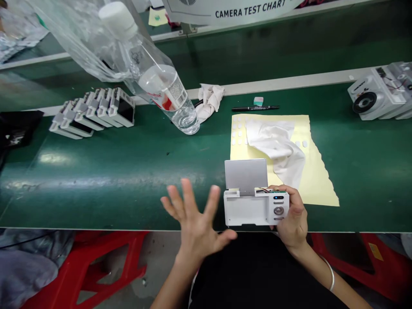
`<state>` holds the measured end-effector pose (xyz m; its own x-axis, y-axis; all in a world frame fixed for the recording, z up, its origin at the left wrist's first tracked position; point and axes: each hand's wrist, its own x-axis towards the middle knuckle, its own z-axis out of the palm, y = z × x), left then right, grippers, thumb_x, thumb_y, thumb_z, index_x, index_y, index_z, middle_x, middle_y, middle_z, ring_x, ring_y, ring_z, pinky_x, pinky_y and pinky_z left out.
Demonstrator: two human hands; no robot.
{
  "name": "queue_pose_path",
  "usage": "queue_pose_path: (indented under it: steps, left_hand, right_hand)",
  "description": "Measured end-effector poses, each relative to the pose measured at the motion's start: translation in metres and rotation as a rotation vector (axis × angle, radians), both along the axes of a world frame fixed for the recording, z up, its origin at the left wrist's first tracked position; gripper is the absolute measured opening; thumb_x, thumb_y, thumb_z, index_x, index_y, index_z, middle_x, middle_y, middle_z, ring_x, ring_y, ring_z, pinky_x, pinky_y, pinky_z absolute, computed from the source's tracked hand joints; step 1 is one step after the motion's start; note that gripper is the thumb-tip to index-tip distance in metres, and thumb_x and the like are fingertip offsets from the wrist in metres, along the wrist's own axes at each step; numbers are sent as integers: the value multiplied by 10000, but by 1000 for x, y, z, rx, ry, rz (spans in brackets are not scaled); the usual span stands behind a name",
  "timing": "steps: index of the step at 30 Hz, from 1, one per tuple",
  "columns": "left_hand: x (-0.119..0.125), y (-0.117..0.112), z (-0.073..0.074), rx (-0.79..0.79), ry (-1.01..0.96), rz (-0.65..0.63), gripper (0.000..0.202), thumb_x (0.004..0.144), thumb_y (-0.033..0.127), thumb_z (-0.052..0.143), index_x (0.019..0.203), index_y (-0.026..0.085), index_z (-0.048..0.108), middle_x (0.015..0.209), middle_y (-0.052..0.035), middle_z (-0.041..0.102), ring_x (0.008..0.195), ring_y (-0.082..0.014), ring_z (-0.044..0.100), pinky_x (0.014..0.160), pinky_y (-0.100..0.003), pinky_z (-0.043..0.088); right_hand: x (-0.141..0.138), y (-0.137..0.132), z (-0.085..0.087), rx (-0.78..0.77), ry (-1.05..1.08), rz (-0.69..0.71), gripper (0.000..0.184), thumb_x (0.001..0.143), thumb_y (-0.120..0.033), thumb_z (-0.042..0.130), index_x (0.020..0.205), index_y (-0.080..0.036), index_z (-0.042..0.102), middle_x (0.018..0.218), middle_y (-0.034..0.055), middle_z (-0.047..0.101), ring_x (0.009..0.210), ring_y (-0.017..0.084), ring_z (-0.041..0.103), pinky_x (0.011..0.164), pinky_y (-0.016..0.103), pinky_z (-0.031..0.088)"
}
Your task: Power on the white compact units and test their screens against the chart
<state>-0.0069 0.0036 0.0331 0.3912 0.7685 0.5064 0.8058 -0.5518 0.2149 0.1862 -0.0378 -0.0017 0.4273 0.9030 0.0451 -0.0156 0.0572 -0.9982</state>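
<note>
My right hand [292, 216] grips the right end of a small white camera body [251, 210] with its grey screen [246, 175] flipped up, at the near edge of the green bench. Red wires show at the camera's top. My left hand [193, 221] hovers open just left of the camera, fingers spread, holding nothing. Behind the camera lies a yellow sheet [313, 171] with small white pads and a white cloth [277, 146] on it.
A row of several white camera bodies [93, 112] stands at the left. A clear water bottle [157, 81] and plastic bag [74, 34] loom close at top left. A crumpled cloth [209, 99], black pen [255, 108] and more cameras [380, 92] sit further back.
</note>
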Motion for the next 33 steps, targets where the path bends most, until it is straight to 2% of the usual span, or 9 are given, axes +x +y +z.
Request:
queue_pose_path:
  steps: [1, 3, 6, 8, 12, 15, 18, 24, 33]
  left_hand:
    - [8, -2, 0, 29, 11, -90, 828, 852, 773, 249, 1518, 299, 115, 1615, -21, -167, 1469, -282, -234, 1152, -525, -157]
    - [22, -5, 0, 58, 48, -204, 890, 799, 822, 305, 1510, 296, 203, 1628, -61, 52, 1480, -262, -205, 1177, -482, -134]
    - [30, -4, -3, 71, 87, -197, 909, 740, 854, 384, 1439, 273, 405, 1478, -101, 428, 1489, -299, -146, 1186, -507, -103]
    - [24, -1, -4, 67, 81, -121, 887, 759, 830, 399, 1428, 248, 428, 1496, -100, 405, 1486, -340, -106, 1176, -532, -96]
    - [2, 3, -5, -4, -46, 55, 853, 862, 749, 289, 1510, 197, 235, 1624, -106, 66, 1473, -417, -18, 1142, -600, -57]
    - [-7, 1, -8, -154, -155, -19, 891, 849, 768, 280, 1510, 174, 215, 1571, -181, 240, 1456, -423, 136, 1136, -620, 61]
    - [-6, -2, -14, -298, -197, -165, 925, 803, 762, 439, 1488, 173, 241, 1450, -204, 442, 1418, -396, 284, 1130, -604, 169]
    - [3, 5, -26, -286, -342, -235, 692, 773, 550, 647, 1333, 211, 423, 1235, -155, 625, 1269, -360, 512, 1049, -556, 349]
    - [3, 9, -30, -274, -422, -260, 627, 729, 619, 668, 1191, 224, 520, 991, -92, 691, 1138, -335, 595, 1029, -547, 359]
  right_hand:
    - [0, 0, 0, -1, -4, -9, 522, 892, -691, 368, 1033, -235, 580, 961, 82, 658, 510, 158, 619, 249, 221, 401]
    - [0, 1, 0, -4, -16, -33, 540, 885, -706, 361, 1023, -233, 582, 953, 88, 664, 603, 196, 659, 292, 236, 436]
    - [1, 1, -1, -14, -24, -47, 552, 877, -712, 372, 1017, -226, 592, 942, 92, 671, 613, 204, 661, 312, 247, 437]
    - [1, 0, -1, -18, -11, -39, 554, 865, -718, 392, 1014, -225, 595, 935, 91, 671, 555, 184, 638, 297, 245, 427]
    - [1, -1, 0, -36, 52, -22, 512, 881, -689, 398, 1028, -236, 584, 963, 78, 646, 393, 110, 539, 220, 225, 390]
    - [1, 0, 1, -55, 93, -19, 504, 878, -689, 403, 1032, -242, 581, 981, 70, 633, 331, 81, 494, 187, 219, 380]
    - [1, 1, 2, -71, 117, -16, 522, 865, -706, 405, 1018, -240, 583, 949, 63, 641, 317, 89, 501, 181, 227, 388]
    - [1, 2, 3, -98, 132, -12, 559, 862, -730, 369, 1016, -235, 580, 950, 79, 682, 309, 96, 486, 180, 234, 377]
    - [4, 0, 2, -112, 133, -7, 570, 869, -733, 335, 1023, -245, 586, 864, 56, 672, 285, 97, 465, 184, 239, 365]
